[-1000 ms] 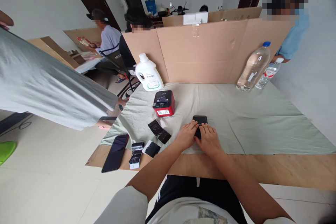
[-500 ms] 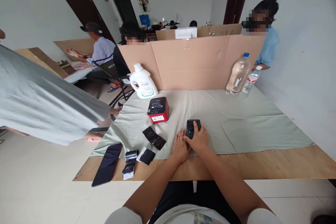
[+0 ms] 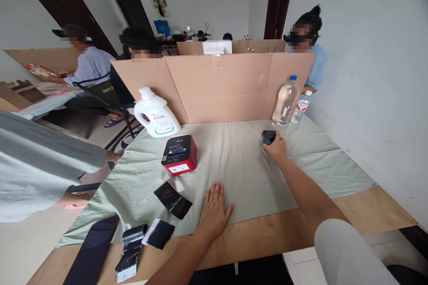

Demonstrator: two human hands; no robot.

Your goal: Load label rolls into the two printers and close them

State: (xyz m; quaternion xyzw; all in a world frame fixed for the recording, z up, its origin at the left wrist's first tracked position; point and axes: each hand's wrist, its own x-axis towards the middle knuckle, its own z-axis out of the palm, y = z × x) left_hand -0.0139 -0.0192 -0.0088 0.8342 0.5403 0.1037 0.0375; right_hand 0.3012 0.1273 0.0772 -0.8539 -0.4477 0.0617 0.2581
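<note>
1. Placement looks to be the step in hand: the right hand (image 3: 276, 146) is stretched far across the surface (image 3: 364, 207), its fingers wrapped around a small black device (image 3: 268, 136), which sits low over the pale green cloth (image 3: 240, 160) at the far right.
2. The device lies just near of the large clear water bottle (image 3: 285, 101) and the smaller bottle (image 3: 301, 106), both standing against the cardboard screen (image 3: 220, 84). Whether the device already rests on the cloth or is held just above it, I cannot tell.
3. The left hand (image 3: 214, 211) lies open and flat, palm down, fingers spread, at the near edge of the cloth, holding nothing.
4. Left of that hand lie a strip of black film (image 3: 173, 199), a second black piece (image 3: 158, 233), a curled glossy strip (image 3: 129, 254) and a dark phone (image 3: 92, 254). Farther off stand a red and black label printer (image 3: 179, 155) and a white detergent jug (image 3: 154, 113).
5. A person in a grey sleeve (image 3: 43, 169) reaches in from the left; others sit beyond the screen.
6. As a judgement, the next move calls for the right hand to loosen its grip without nudging the bottles, which stand close by and could tip if knocked.
</note>
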